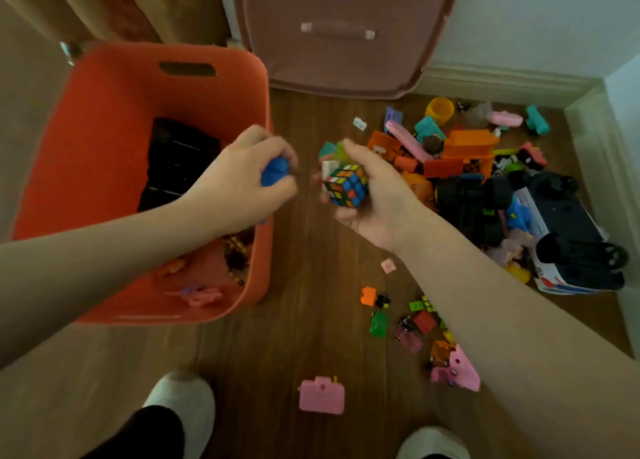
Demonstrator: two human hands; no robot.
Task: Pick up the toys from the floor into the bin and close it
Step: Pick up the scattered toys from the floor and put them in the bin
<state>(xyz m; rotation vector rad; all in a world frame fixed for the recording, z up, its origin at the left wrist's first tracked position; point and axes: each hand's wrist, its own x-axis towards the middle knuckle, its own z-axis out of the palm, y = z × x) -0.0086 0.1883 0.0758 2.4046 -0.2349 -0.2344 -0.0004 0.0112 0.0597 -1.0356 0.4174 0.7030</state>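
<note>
Over bin (104, 119): left hand (242, 178) gripping blue toy (274, 171), poised to drop
Right hand (367, 195): clutching cube (346, 185) (plus small bits), gathered for binning

One view only, from the person's head; it looks forward and steeply down onto the floor (311, 337), so both forearms run up from the lower edge and the slippers (183, 403) sit at the bottom; wide-angle, the edges bowing; close enough that the left hand (242, 178) and right hand (367, 195) fill the middle; the bin (104, 112) lies left, the lid (339, 43) stands at top, the toys (485, 181) spread right toward the wall (536, 15); there is no second view to overlap with.
</note>
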